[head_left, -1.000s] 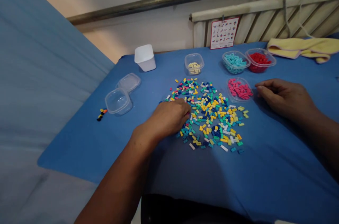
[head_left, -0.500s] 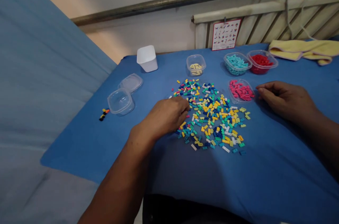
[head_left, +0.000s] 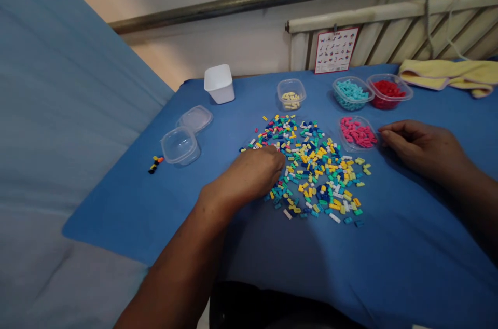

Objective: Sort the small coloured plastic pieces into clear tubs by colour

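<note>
My left hand (head_left: pixel 262 169) rests palm down at the near left side of a loose pile of small building bricks (head_left: pixel 315 160). Its fingers are curled into the pile, and the fingertips and anything between them are hidden. My right hand (head_left: pixel 424 145) lies beside a shallow clear tub (head_left: pixel 344 146) of pink bricks (head_left: pixel 358 133). Thumb and forefinger come together at the tub's right rim; I cannot tell whether they grip it. The pile mixes yellow, white, green, teal and dark blue pieces, with some pink ones towards the back left.
Behind the pile stand clear tubs of cream bricks (head_left: pixel 291 99), light blue bricks (head_left: pixel 351 91) and red bricks (head_left: pixel 387 89). Leftward are a white bin (head_left: pixel 220 85), a clear tub (head_left: pixel 179 147), a lid (head_left: pixel 195 119) and a small brick figure (head_left: pixel 155 164). A yellow cloth (head_left: pixel 447 73) lies at the back right.
My left hand shifts slightly within the pile, its fingers lifting a little and then curling back down. The right hand stays by the pink bricks' tub. The whole view drifts slightly.
</note>
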The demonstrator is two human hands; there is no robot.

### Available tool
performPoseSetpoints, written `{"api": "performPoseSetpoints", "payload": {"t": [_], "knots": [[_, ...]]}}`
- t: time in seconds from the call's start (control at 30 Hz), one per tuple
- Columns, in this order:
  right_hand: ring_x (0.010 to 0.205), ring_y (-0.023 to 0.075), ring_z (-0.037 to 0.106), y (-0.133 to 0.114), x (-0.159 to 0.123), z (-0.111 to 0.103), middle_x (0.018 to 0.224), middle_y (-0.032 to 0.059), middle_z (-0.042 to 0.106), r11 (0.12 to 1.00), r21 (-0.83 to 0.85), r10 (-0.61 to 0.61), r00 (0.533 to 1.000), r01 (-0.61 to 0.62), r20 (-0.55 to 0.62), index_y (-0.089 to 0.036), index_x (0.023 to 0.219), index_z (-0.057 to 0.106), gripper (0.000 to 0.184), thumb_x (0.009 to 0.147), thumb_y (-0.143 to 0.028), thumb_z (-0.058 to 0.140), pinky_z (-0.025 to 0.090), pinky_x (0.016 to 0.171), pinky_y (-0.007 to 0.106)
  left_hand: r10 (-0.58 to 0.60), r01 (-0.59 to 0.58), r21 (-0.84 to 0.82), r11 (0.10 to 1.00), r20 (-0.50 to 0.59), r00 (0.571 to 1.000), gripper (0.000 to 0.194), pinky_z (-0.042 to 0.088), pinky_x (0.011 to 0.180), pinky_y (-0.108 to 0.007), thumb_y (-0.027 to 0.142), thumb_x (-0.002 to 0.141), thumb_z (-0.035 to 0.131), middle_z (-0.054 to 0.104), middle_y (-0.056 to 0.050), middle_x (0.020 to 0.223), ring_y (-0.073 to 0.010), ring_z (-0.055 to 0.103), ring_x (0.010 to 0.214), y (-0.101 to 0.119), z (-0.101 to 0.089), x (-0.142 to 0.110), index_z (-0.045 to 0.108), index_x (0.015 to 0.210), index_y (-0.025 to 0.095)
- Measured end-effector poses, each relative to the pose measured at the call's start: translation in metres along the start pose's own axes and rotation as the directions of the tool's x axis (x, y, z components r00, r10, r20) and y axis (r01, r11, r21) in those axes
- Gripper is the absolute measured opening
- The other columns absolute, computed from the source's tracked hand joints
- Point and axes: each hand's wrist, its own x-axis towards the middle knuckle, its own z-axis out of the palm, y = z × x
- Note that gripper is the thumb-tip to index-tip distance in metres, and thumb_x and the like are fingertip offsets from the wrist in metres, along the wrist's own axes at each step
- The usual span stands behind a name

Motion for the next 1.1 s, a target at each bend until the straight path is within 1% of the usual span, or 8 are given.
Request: {"api": "performPoseSetpoints", "payload": {"t": [0.13,0.37,0.53,0.67,0.77,0.87,0.93,1.1], "knots": [[0.074,0.0282,0.076,0.001,-0.001,0.000,0.082,0.0059,0.083,1.000,-0.009,-0.015,1.000,0.015,0.004,-0.024,0.102,0.082,0.048,0.079,-0.063,0.064,0.059,0.073,0.043,-0.026,0.026,-0.015,1.000,-0.014,1.000,0.025,0.049,0.078,-0.033,0.019,0.110,0.048,0.075,-0.009,0.110,-0.0207,0.066,0.087,-0.003,0.000,-0.001,0.070,0.100,0.018],[0.074,0.0280,0.076,0.004,0.001,0.001,0.084,0.0056,0.085,0.999,-0.033,-0.030,1.000,0.030,-0.004,-0.025,0.099,0.084,0.046,0.079,-0.061,0.064,0.057,0.069,0.041,-0.027,0.028,-0.012,1.000,0.043,0.999,0.027,0.052,0.087,-0.033,0.014,0.110,0.047,0.074,-0.010,0.116,-0.0230,0.072,0.101,-0.001,-0.002,0.002,0.074,0.107,0.018],[0.074,0.0289,0.076,0.002,0.000,0.000,0.082,0.0053,0.084,0.999,-0.023,-0.032,0.999,0.033,0.006,-0.025,0.098,0.083,0.046,0.078,-0.061,0.063,0.058,0.070,0.042,-0.036,0.036,-0.012,0.999,0.006,0.999,0.026,0.052,0.086,-0.034,0.017,0.110,0.047,0.073,-0.011,0.114,-0.0233,0.070,0.097,-0.001,0.000,0.000,0.072,0.103,0.017],[0.079,0.0305,0.078,0.003,0.000,0.000,0.086,0.0060,0.085,0.999,-0.037,-0.011,1.000,0.011,0.009,-0.025,0.101,0.084,0.050,0.078,-0.063,0.063,0.058,0.076,0.045,-0.042,0.041,-0.023,0.999,-0.029,0.999,0.024,0.048,0.078,-0.033,0.018,0.110,0.047,0.074,-0.009,0.108,-0.0205,0.065,0.086,-0.002,0.001,-0.001,0.068,0.098,0.018],[0.078,0.0299,0.078,0.003,0.000,0.001,0.086,0.0057,0.085,0.999,-0.041,-0.005,1.000,0.006,0.016,-0.025,0.102,0.085,0.051,0.078,-0.064,0.064,0.058,0.074,0.044,-0.009,0.007,-0.066,0.998,-0.037,0.999,0.020,0.045,0.073,-0.032,0.016,0.107,0.050,0.074,-0.006,0.103,-0.0191,0.063,0.082,-0.002,-0.002,-0.003,0.066,0.096,0.020],[0.076,0.0289,0.077,0.002,0.000,0.001,0.086,0.0061,0.085,0.999,-0.044,-0.008,1.000,0.009,0.008,-0.025,0.101,0.085,0.050,0.077,-0.064,0.062,0.058,0.071,0.043,0.067,-0.071,-0.131,0.989,-0.035,0.997,0.019,0.048,0.080,-0.031,0.012,0.101,0.054,0.075,-0.005,0.106,-0.0194,0.066,0.091,-0.002,-0.007,-0.008,0.070,0.097,0.020],[0.077,0.0287,0.077,0.001,0.000,0.001,0.088,0.0066,0.085,0.999,-0.050,-0.007,1.000,0.007,0.008,-0.025,0.100,0.084,0.051,0.077,-0.064,0.061,0.058,0.071,0.042,0.109,-0.108,-0.155,0.982,0.000,0.994,0.023,0.049,0.085,-0.030,0.009,0.099,0.055,0.075,-0.005,0.105,-0.0197,0.068,0.096,-0.002,-0.010,-0.011,0.074,0.096,0.021],[0.076,0.0284,0.076,0.000,0.000,0.000,0.087,0.0069,0.085,0.999,-0.047,-0.018,1.000,0.018,0.005,-0.025,0.100,0.084,0.048,0.079,-0.062,0.062,0.058,0.069,0.041,0.132,-0.122,-0.143,0.982,0.061,0.989,0.024,0.049,0.081,-0.030,0.008,0.100,0.056,0.072,-0.005,0.097,-0.0193,0.067,0.088,0.003,-0.009,-0.013,0.073,0.087,0.020]]}}
